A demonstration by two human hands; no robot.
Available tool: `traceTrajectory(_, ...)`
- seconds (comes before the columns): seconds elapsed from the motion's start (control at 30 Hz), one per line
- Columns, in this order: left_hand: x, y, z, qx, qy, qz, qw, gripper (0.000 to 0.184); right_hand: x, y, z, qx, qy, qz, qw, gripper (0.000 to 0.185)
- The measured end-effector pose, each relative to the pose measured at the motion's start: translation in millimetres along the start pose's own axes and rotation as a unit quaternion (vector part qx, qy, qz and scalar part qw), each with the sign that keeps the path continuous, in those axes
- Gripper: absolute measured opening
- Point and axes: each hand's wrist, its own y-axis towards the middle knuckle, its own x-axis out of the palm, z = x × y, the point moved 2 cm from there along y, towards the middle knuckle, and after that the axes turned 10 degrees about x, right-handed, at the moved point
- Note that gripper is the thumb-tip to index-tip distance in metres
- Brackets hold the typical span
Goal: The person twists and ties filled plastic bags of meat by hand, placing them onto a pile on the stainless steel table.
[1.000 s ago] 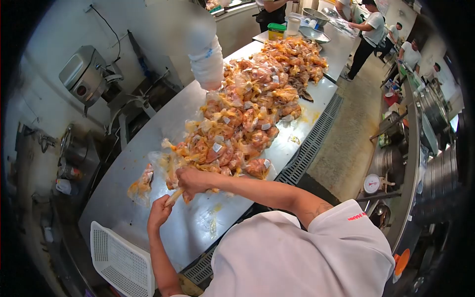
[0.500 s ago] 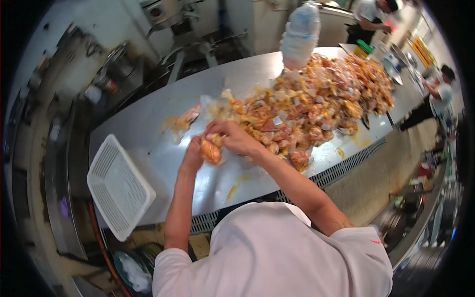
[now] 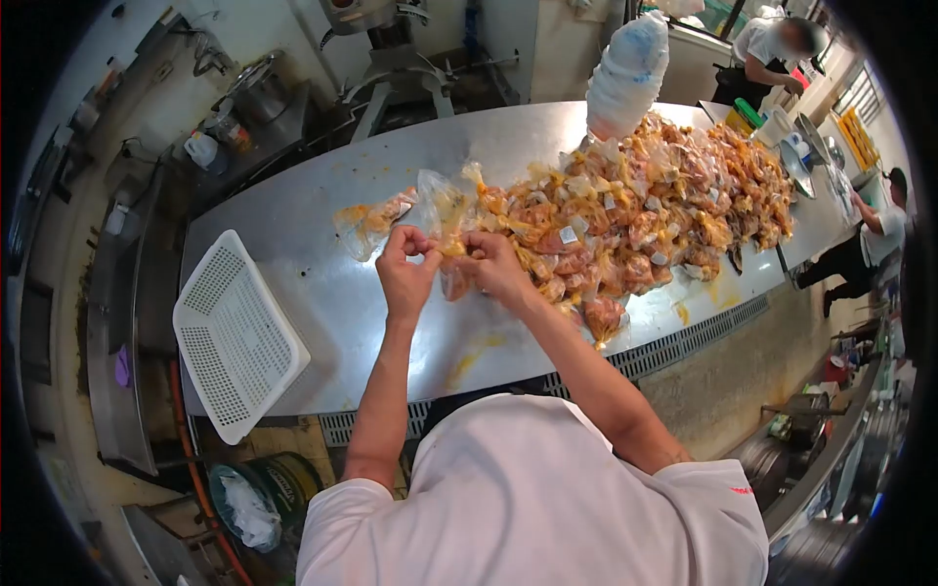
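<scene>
Both of my hands are above the steel table, at the near left end of a large heap of bagged orange-coloured meat (image 3: 625, 210). My left hand (image 3: 407, 272) has its fingertips pinched on the yellowish, bunched part of a clear plastic bag (image 3: 452, 250). My right hand (image 3: 496, 266) grips the same bag from the other side, its fingers curled in. Part of the bag hangs below the fingers, and its contents are partly hidden. A clear, stained bag (image 3: 442, 200) rises just behind the fingertips; I cannot tell whether it belongs to the held one.
A white perforated basket (image 3: 239, 337) stands at the left end of the steel table (image 3: 293, 210). One bagged piece (image 3: 376, 217) lies apart from the heap. A tall stack of clear plastic (image 3: 628, 78) stands behind. Two people (image 3: 767, 59) work at the far right.
My hands have moved slightly right and up, closer to the heap. The rounded orange bundle seen between them earlier is now mostly hidden, and the fingers pinch the bag's gathered plastic.
</scene>
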Motion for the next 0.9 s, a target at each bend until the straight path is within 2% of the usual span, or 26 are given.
traceTrajectory(0.03,2,2,-2,-0.031,-0.084,0.006,0.996,0.019,-6,-1,-3,0.001,0.002,0.004,1.000,0.013)
traceTrajectory(0.1,8,3,-2,-0.006,-0.059,-0.024,0.998,0.019,-13,-4,-6,0.037,0.028,-0.123,0.991,0.016)
traceTrajectory(0.13,12,2,-1,0.021,-0.034,-0.050,0.998,0.019,-14,-7,-3,0.038,0.032,-0.116,0.992,0.016)
traceTrajectory(0.17,12,0,5,0.116,0.093,-0.073,0.986,0.017,-16,-10,-1,0.007,0.067,-0.094,0.993,0.016)
traceTrajectory(0.2,14,0,20,0.119,0.087,-0.075,0.986,0.017,-19,-9,2,-0.024,0.100,-0.071,0.992,0.017)
traceTrajectory(0.23,15,-2,36,0.077,0.081,-0.126,0.986,0.016,-22,-7,10,-0.031,0.068,-0.023,0.997,0.014)
traceTrajectory(0.27,16,-7,44,0.034,0.076,-0.176,0.981,0.014,-27,-11,20,-0.028,0.067,-0.020,0.997,0.014)
traceTrajectory(0.3,16,-13,44,0.010,0.025,-0.194,0.981,0.012,-30,-19,17,-0.064,0.012,0.055,0.996,0.013)
traceTrajectory(0.33,20,-16,40,0.007,0.025,-0.192,0.981,0.012,-31,-27,15,-0.098,-0.043,0.127,0.986,0.013)
traceTrajectory(0.37,28,-21,32,-0.020,0.020,-0.178,0.984,0.011,-29,-32,12,-0.134,-0.085,0.163,0.974,0.022)
traceTrajectory(0.4,34,-28,26,-0.047,0.015,-0.161,0.986,0.011,-24,-40,10,-0.131,-0.087,0.157,0.975,0.022)
traceTrajectory(0.47,46,-35,46,0.064,0.105,-0.160,0.979,0.011,-18,-51,0,-0.160,-0.150,0.218,0.951,0.027)
traceTrajectory(0.5,50,-33,68,0.193,0.068,-0.146,0.968,0.010,-24,-48,4,-0.163,-0.153,0.210,0.952,0.027)
traceTrajectory(0.53,53,-40,80,0.160,-0.009,-0.178,0.971,0.008,-37,-44,9,-0.198,-0.132,0.179,0.955,0.030)
traceTrajectory(0.57,52,-37,90,0.182,0.002,-0.205,0.962,0.008,-49,-41,14,-0.230,-0.108,0.149,0.956,0.033)
traceTrajectory(0.63,44,-30,89,0.204,0.020,-0.225,0.953,0.008,-66,-45,0,-0.230,-0.221,0.252,0.914,0.034)
traceTrajectory(0.7,34,-9,53,0.024,-0.034,-0.199,0.979,0.014,-91,-40,-17,-0.209,-0.258,0.330,0.884,0.034)
traceTrajectory(0.8,-8,38,-70,0.047,0.149,-0.032,0.987,0.025,-102,-46,-40,-0.207,-0.210,0.360,0.885,0.034)
traceTrajectory(0.83,-31,47,-123,0.010,0.290,0.008,0.957,0.036,-105,-47,-37,-0.227,-0.247,0.348,0.876,0.034)
traceTrajectory(0.87,-55,54,-153,-0.125,0.407,-0.012,0.905,0.055,-104,-46,-31,-0.231,-0.246,0.348,0.875,0.034)
traceTrajectory(0.9,-64,50,-159,-0.293,0.480,0.047,0.826,0.065,-101,-45,-26,-0.234,-0.238,0.323,0.886,0.034)
